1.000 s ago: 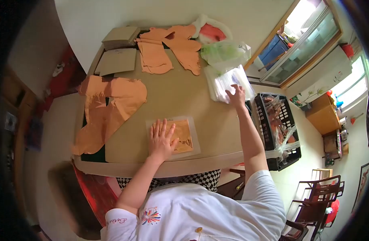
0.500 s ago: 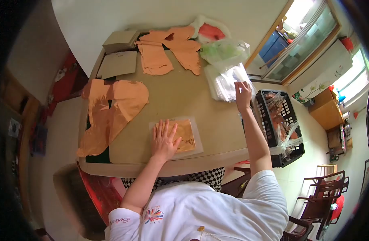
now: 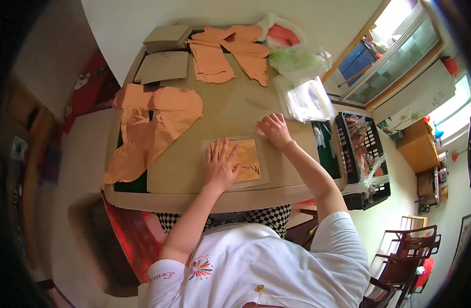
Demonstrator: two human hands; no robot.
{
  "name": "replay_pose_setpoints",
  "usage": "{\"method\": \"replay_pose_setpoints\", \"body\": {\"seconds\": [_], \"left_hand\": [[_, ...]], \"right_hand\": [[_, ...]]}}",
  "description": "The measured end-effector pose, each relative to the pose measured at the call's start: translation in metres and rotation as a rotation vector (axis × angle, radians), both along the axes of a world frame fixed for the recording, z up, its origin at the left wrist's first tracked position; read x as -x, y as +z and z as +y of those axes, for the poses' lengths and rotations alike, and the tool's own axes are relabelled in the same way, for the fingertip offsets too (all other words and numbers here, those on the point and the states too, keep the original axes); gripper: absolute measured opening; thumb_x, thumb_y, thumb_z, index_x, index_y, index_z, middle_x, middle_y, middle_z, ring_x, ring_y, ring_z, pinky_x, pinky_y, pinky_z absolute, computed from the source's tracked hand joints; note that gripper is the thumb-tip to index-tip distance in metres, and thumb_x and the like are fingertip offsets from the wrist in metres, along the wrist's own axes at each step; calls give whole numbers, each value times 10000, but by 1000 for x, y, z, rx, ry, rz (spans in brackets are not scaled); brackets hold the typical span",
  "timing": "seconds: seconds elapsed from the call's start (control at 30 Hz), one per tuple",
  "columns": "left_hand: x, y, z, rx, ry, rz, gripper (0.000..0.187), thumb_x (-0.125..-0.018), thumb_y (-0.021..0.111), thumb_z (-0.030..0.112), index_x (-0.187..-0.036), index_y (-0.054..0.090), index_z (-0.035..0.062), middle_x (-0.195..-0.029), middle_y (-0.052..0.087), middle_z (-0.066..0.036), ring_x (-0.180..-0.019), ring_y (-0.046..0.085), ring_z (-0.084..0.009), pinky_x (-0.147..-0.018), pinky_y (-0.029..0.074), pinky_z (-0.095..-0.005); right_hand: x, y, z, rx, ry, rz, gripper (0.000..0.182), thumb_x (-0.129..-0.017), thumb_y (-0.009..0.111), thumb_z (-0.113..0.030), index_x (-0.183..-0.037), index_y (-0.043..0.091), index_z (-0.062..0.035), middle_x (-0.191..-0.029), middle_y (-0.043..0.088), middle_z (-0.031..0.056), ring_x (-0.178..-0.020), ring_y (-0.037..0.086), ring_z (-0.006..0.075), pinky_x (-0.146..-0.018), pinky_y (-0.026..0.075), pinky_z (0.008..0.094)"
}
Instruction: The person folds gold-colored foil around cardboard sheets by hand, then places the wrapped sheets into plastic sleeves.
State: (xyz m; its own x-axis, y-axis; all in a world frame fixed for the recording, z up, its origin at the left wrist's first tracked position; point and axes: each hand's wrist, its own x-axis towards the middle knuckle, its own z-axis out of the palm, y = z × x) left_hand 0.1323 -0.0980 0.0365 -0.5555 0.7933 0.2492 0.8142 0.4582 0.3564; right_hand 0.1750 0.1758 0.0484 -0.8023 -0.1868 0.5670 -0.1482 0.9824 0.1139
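Note:
My left hand (image 3: 222, 167) lies flat, fingers spread, on a folded, shiny orange square (image 3: 250, 159) with dark marks near its lower right. A clear plastic sleeve (image 3: 263, 172) shows as a border around the square. To the right, my right hand (image 3: 275, 129) is just above the tabletop near the sleeve's upper right corner. Its fingers are curled together, and whatever they may pinch is too small or hidden to make out. Beyond it lies a stack of clear plastic bags (image 3: 310, 102).
Large flat orange cut-out shapes (image 3: 161, 118) lie at the left, with more orange shapes (image 3: 212, 64) at the back. Stacked grey-brown boards (image 3: 163, 68) stand back left. A greenish plastic bag (image 3: 299, 64) sits back right. Beside the table is a black crate (image 3: 366, 159) of wrapped items.
My right hand has moved from the clear bag stack leftward and nearer, toward the orange square. My left hand stays flat on the square. The whole view has shifted slightly.

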Motion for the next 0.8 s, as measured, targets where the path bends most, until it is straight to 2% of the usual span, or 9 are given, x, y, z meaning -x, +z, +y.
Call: {"method": "replay_pose_setpoints", "body": {"seconds": [0.1,0.3,0.5,0.6,0.7,0.8], "left_hand": [[0,2,0,5,0,-5,615,-887,560,406,-1428,385,174,-1523,235,-148,-1417,158,-363,-1127,147,-554],[1,2,0,21,-5,-13,588,-910,523,427,-1424,389,174,-1525,228,-151,-1417,160,-359,-1131,147,-545],[1,4,-1,45,1,-3,582,-923,498,453,-1427,387,184,-1529,221,-146,-1422,151,-351,-1136,131,-543],[0,4,0,47,5,-1,578,-922,485,460,-1422,398,184,-1530,220,-146,-1424,145,-351,-1141,123,-536],[0,1,-1,14,1,-9,580,-915,489,458,-1421,404,186,-1529,228,-144,-1425,147,-350,-1144,118,-534],[1,-6,2,-23,9,-27,587,-904,508,450,-1420,410,189,-1525,244,-141,-1422,158,-350,-1143,114,-540]], "right_hand": [[-2,14,-19,136,32,-78,117,-766,620,-114,-878,645,-133,-842,566,15,-883,552,201,-851,408,379],[-3,13,-43,390,75,-123,151,-774,630,-115,-920,664,-128,-837,582,23,-855,563,217,-818,412,356],[-4,12,-54,424,111,-156,141,-802,645,-151,-935,681,-122,-859,607,37,-851,572,231,-796,427,365],[-8,19,-55,373,122,-98,188,-822,649,-135,-1009,666,-123,-874,615,55,-825,578,239,-774,446,357],[-26,18,-76,842,-172,3,180,-878,622,-129,-1057,625,-107,-857,610,34,-792,585,186,-742,470,326],[-64,13,-77,1450,-289,-190,138,-929,578,-151,-1054,586,-92,-837,591,1,-778,581,117,-727,486,304]]}}
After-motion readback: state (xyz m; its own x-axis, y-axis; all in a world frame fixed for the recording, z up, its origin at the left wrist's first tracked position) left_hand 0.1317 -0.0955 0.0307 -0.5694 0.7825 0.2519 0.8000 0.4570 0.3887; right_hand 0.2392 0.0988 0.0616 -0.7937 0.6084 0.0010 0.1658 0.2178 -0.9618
